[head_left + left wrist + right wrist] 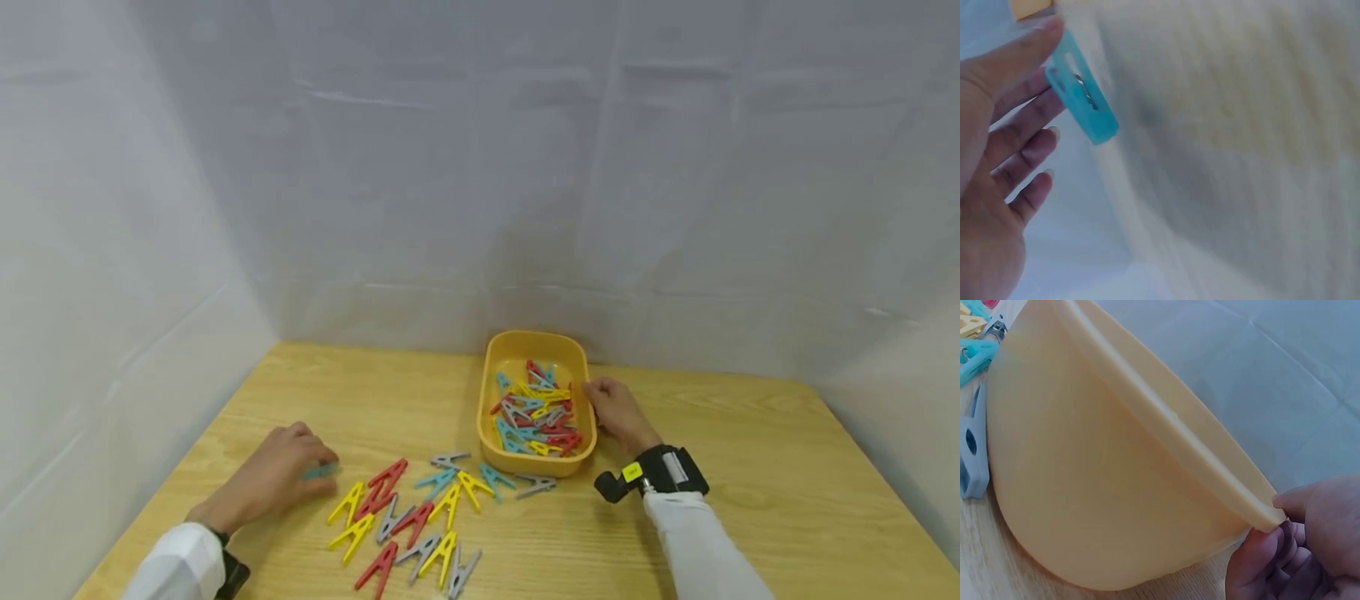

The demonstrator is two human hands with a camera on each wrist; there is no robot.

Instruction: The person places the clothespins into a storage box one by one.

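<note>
**Q:** Where are you at with the pegs right now?

**Me:** Mid-pickup. My left hand [273, 479] is pinching a teal clothespin [1082, 100] between thumb and fingertips, down at about 8 o'clock on the wooden table [750, 500], just left of the loose pile of clothespins [420, 521]. The wrist view is pretty blurry, so I can't tell for sure whether it's lifted off the wood yet, though it looks like it.

**Q:** And the other hand?

**Me:** My right hand [617, 412] is gripping the rim of the yellow plastic tub [525, 343] on its 3 o'clock side, thumb over the lip and fingers curled under it, steadying it. The tub sits at about 12 o'clock from the pile and already has a bunch of mixed-colour pegs in it.

**Q:** Next move?

**Me:** I reckon carrying the teal one up and right, over the pile and the near wall of the tub, then letting go above the heap inside.
</note>
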